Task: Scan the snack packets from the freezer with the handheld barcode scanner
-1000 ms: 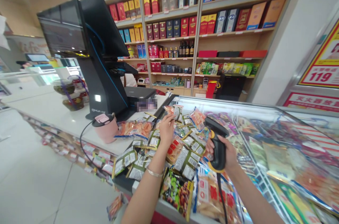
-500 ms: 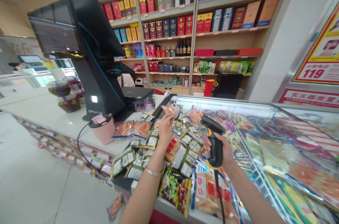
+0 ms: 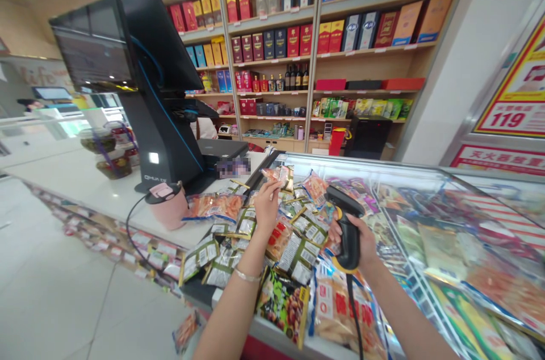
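Note:
My right hand (image 3: 361, 242) grips a black and yellow barcode scanner (image 3: 347, 224), its head aimed left over a heap of snack packets (image 3: 293, 235) on the counter. My left hand (image 3: 267, 205) reaches into the heap with its fingers pinched on a small snack packet (image 3: 283, 176) at the far side. A silver bracelet (image 3: 247, 276) circles my left wrist. The scanner's cable (image 3: 354, 314) drops towards me across a large orange packet (image 3: 336, 309).
A black checkout terminal (image 3: 140, 82) stands at the left on the white counter (image 3: 63, 178), with a pink cup (image 3: 168, 206) beside it. A glass-topped freezer (image 3: 447, 224) fills the right. Shelves of boxed goods (image 3: 323, 36) line the back wall.
Both hands stay almost where they were over the heap; the view shifts slightly.

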Available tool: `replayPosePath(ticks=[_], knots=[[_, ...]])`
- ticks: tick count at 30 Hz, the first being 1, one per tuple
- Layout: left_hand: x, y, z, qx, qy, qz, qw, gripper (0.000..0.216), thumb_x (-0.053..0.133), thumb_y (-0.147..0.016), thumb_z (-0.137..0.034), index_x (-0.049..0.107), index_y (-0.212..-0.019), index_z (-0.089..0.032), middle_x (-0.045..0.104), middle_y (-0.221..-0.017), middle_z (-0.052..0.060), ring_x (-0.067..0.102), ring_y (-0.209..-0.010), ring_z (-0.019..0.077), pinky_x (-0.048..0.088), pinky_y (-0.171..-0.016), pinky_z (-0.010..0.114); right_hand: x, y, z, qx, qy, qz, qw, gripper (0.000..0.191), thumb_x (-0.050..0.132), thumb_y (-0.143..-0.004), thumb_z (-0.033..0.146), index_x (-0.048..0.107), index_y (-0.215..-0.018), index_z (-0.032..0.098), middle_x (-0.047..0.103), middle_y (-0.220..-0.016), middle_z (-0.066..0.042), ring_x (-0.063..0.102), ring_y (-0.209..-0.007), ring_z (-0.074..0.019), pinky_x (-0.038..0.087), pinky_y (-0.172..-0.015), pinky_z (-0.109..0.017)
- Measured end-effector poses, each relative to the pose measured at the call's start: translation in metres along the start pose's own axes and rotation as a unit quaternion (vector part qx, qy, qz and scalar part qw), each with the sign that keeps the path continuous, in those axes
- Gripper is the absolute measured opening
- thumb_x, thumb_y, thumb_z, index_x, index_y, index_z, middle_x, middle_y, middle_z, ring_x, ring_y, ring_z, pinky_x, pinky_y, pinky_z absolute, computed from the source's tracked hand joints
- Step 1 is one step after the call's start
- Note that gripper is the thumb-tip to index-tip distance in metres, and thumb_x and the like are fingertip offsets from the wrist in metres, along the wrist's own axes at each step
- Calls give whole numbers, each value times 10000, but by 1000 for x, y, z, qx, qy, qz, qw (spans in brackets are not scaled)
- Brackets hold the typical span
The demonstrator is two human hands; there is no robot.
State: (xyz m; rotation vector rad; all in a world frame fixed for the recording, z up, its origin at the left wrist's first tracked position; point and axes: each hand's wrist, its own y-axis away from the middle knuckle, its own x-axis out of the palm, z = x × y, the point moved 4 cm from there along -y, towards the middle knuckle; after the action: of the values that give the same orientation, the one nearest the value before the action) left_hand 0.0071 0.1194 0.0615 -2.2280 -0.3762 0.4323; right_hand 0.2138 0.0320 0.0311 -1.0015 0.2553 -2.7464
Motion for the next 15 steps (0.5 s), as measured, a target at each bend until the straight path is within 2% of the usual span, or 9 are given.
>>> replayPosePath(ticks=[7,15], knots=[[0,0,-1,1,13,-8,1000,210,559,-843,-140,711,-958,-230,684,-1014,29,636,-962,156,493,-888,294,-6,-1,-3,7,-9,-9,1000,246,628,-748,420,613,-786,177,433,-560,5,438,-471,-147,409,-351,-232],[-1,-3,-5,-4,71,13,997,168,596,-836,-219,721,-949,-227,688,-1006,39,630,-983,161,494,-900,307,2,1,1,0,-11,2,1000,228,620,-749,416,580,-783,194,436,-569,5,439,-471,-150,421,-375,-240]])
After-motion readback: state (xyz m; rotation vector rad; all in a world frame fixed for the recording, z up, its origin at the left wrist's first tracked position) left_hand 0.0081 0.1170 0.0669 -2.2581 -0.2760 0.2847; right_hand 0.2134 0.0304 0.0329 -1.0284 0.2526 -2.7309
